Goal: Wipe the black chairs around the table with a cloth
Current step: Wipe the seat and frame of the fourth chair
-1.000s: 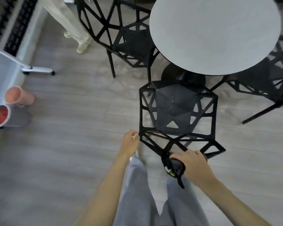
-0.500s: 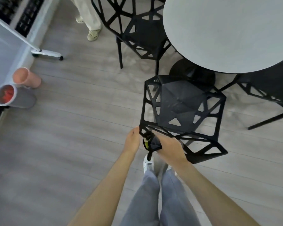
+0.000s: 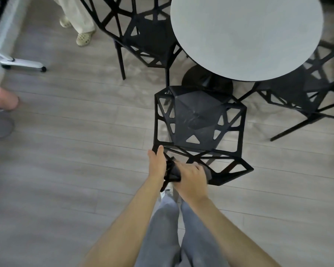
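A black lattice chair (image 3: 199,120) stands right in front of me, its seat toward the round grey table (image 3: 245,35). My right hand (image 3: 191,178) grips a dark cloth (image 3: 173,171) and presses it on the left end of the chair's backrest. My left hand (image 3: 157,162) rests on the backrest's left corner, thumb against the frame; its fingers are hidden behind the frame. Two more black chairs stand around the table, one at the back left (image 3: 143,33) and one on the right (image 3: 312,91).
Another person's legs in light trousers and clogs (image 3: 83,38) stand at the back left. A white wheeled stand foot (image 3: 21,63) and pink and grey cylinders (image 3: 2,97) lie on the wood floor at the left. My grey-trousered legs are below.
My right hand has carried the cloth from the middle of the backrest to its left end, beside my left hand. The left hand has stayed on the corner.
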